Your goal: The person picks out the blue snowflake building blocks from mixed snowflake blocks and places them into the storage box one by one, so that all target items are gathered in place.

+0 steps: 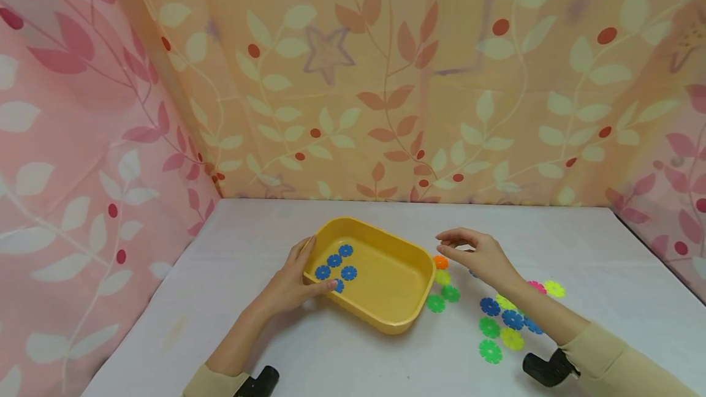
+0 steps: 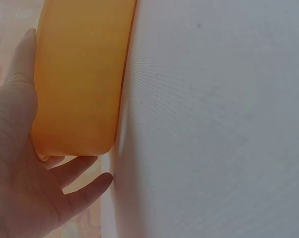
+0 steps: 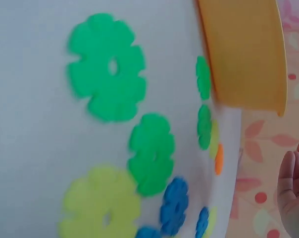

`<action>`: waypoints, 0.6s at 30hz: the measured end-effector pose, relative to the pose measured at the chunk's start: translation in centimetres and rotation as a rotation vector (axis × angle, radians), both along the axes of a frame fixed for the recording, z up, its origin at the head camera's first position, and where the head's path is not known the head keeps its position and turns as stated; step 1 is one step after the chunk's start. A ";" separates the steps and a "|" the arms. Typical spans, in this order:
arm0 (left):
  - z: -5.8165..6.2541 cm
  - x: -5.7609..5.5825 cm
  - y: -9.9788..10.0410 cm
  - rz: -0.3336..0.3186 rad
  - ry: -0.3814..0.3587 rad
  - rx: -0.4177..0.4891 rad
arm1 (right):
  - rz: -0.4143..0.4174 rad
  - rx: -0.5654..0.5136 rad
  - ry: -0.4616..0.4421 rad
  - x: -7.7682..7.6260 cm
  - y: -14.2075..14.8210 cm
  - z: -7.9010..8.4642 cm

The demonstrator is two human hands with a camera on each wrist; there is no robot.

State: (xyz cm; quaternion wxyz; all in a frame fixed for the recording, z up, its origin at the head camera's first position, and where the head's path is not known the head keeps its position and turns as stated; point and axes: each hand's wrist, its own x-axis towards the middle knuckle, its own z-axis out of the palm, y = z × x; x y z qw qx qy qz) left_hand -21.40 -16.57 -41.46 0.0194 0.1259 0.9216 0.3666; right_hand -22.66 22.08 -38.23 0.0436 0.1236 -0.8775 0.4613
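Left hand (image 1: 288, 282) grips yellow tray (image 1: 388, 283) at left, blue discs (image 1: 349, 272) inside. Right hand (image 1: 481, 257), loosely relaxed, empty, hovers right.

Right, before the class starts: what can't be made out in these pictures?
- Head view: one blue flower, partly covered by the left hand's thumb.
- Left wrist view: inside of the yellow box, hidden by its outer side.
- Right wrist view: near yellow flower, blurred, cut off below; right hand, cut off by the right edge.
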 end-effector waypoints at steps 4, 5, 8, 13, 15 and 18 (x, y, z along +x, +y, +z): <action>0.1 0.1 0.0 -0.003 0.001 0.012 | -0.036 0.044 -0.007 0.5 1.9 -0.4; 0.1 0.1 0.0 -0.004 0.001 0.014 | -0.044 0.056 -0.008 0.7 2.5 -0.6; 0.1 0.1 0.0 -0.003 -0.002 0.014 | -0.067 0.090 -0.017 0.8 4.1 -1.2; 0.1 0.0 0.0 -0.006 0.003 0.009 | -0.115 0.172 -0.090 1.1 6.5 -2.2; 0.1 0.0 0.0 -0.007 0.002 0.005 | -0.122 0.206 -0.119 1.2 7.2 -2.5; 0.1 0.1 0.0 -0.009 0.007 0.006 | -0.119 0.245 -0.137 1.4 7.8 -2.7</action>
